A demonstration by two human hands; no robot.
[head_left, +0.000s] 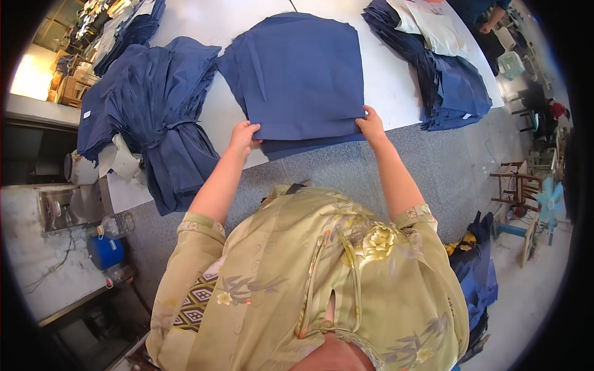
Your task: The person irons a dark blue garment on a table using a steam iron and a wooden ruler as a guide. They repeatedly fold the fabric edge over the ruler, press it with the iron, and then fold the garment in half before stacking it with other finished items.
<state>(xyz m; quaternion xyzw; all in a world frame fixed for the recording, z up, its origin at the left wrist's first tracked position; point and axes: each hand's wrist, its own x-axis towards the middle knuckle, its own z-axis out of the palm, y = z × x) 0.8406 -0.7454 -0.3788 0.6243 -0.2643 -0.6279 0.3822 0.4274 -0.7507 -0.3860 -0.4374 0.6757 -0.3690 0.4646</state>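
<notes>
Spread before me is a cut panel of navy blue fabric (306, 79), its far edge curved and its near edge straight. It lies on top of other blue pieces that jut out beneath it at the left and at the near side. My left hand (245, 137) pinches the panel's near left corner between thumb and fingers. At the near right corner, my right hand (371, 124) grips the fabric's edge the same way. Both forearms reach forward over the edge of the white-topped table (390, 99).
A tied bundle of blue fabric pieces (153, 106) stands left, overhanging the table edge. Another blue stack (445, 83) with pale cloth (434, 30) on it lies right. A person's arm (495, 19) shows at the far right. More blue fabric (473, 278) hangs beside me at lower right.
</notes>
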